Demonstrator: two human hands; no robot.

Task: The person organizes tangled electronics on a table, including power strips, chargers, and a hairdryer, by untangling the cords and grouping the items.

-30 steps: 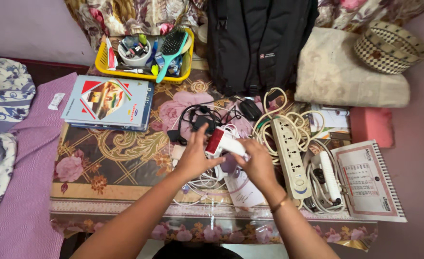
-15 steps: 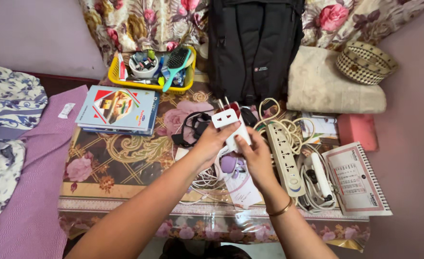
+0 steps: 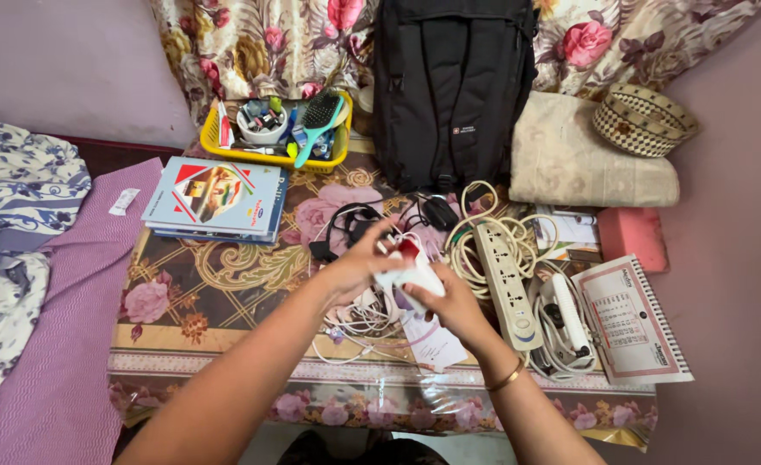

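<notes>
White and red plastic plug adapter (image 3: 408,271) sits just left of the frame's centre, gripped between both hands above the floral-covered table (image 3: 217,293). Left hand (image 3: 356,258) closes its fingers on the adapter's upper, red end; right hand (image 3: 449,301) clamps the white body from below. This looks like a sorting step, the adapter lifted clear of the clutter, and any next move calls for a firm hold, because thin white cables (image 3: 359,323) lie tangled directly beneath. To the right lie a cream power strip (image 3: 505,280) with its coiled cord and a desk calendar (image 3: 630,319) at the edge. Black cables and a charger (image 3: 355,226) lie just above the hands. Higher up stand a black backpack (image 3: 454,86) and a yellow basket (image 3: 277,129) holding a teal hairbrush; stacked notebooks (image 3: 217,196) rest at upper left.
</notes>
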